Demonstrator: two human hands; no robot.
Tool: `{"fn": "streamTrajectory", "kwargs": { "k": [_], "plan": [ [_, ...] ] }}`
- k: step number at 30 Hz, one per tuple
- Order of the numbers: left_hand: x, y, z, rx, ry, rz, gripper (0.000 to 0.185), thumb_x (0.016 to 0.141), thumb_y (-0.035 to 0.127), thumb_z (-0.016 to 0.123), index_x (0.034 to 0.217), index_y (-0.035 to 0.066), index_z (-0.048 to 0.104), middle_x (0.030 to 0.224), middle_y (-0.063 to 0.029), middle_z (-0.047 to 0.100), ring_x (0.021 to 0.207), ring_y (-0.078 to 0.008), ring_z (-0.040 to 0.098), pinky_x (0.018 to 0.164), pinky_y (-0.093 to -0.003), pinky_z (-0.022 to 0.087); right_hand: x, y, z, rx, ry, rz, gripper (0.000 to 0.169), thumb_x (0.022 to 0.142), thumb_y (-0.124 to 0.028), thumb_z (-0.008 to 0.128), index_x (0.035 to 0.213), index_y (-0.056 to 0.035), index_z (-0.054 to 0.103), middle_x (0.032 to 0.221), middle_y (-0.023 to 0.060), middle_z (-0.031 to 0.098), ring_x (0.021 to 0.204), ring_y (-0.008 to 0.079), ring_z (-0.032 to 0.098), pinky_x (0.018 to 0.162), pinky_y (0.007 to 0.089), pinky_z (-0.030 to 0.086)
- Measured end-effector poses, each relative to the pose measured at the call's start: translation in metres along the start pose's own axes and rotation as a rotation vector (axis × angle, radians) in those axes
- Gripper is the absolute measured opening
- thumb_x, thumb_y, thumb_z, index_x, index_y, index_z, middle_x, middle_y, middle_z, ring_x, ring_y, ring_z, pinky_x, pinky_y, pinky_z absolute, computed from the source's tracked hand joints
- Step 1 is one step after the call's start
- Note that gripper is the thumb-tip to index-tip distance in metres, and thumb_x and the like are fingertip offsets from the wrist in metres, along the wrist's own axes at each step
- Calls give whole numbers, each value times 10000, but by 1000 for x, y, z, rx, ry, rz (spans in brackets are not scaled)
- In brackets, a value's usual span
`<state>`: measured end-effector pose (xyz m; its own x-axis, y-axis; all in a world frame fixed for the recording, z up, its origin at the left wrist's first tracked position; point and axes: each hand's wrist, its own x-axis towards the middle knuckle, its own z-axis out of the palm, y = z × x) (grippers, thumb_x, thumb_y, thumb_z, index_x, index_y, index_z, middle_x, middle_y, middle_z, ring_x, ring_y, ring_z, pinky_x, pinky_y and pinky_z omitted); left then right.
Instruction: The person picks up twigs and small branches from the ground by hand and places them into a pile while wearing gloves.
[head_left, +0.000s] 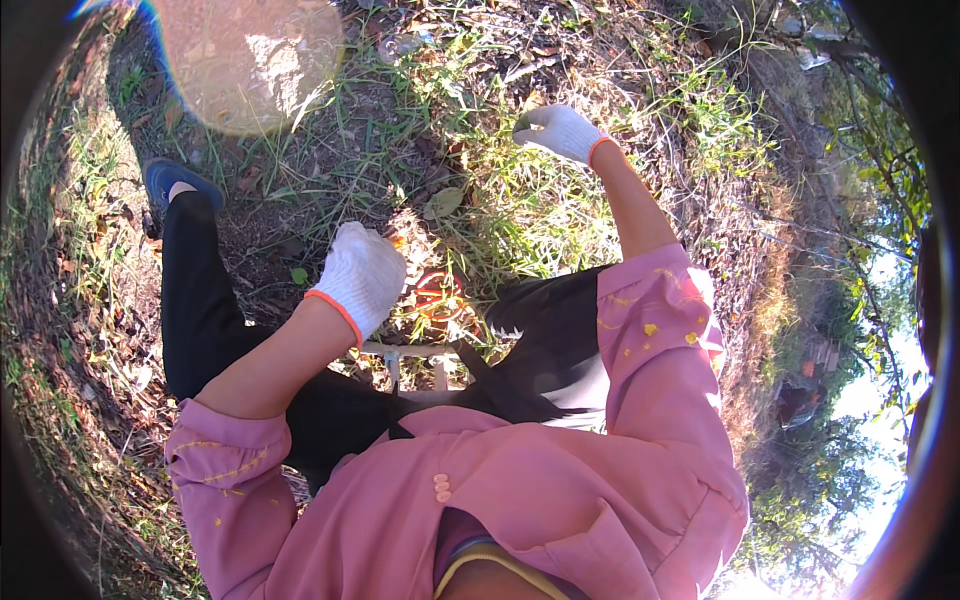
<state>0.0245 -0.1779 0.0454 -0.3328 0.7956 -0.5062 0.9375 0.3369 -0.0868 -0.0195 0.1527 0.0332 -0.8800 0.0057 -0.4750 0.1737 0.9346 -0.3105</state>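
My left hand, in a white knit glove with an orange cuff edge, is bent inward over the ground before me; its fingers are mostly hidden behind the back of the hand. My right hand, gloved alike, is further out to the right above grass, with thumb and fingers curled; whether it holds anything is not plain. Red-orange curved handles, perhaps of a cutting tool, lie on the ground between my legs, just right of my left hand. A broad leaf lies between the hands.
Beneath me is part of a slatted seat or frame. My blue shoe rests on soil at the left. A clear plastic item lies in the grass ahead. Thin branches hang at the right.
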Motion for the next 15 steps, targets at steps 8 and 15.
{"fn": "streamTrajectory", "kwargs": {
  "k": [8, 15],
  "plan": [
    [0, -1, 0, -25, 8, 18, 136, 795, 171, 555, 870, 103, 645, 828, -44, 653, 816, -197, 627, 693, -340, 428, -1, 5, -6, -46, 79, 37, 497, 873, -457, 505, 1023, -4, 642, 875, 211, 652, 826, 315, 631, 781, 398, 473],
    [2, 0, 5, -4, 32, -8, 145, 812, 172, 535, 879, 102, 643, 830, -45, 652, 811, -197, 627, 691, -342, 432, -12, 1, -18, -10, 192, -15, 472, 849, -445, 519, 1045, -36, 650, 959, 187, 653, 869, 336, 621, 800, 382, 480]
  ]
}}
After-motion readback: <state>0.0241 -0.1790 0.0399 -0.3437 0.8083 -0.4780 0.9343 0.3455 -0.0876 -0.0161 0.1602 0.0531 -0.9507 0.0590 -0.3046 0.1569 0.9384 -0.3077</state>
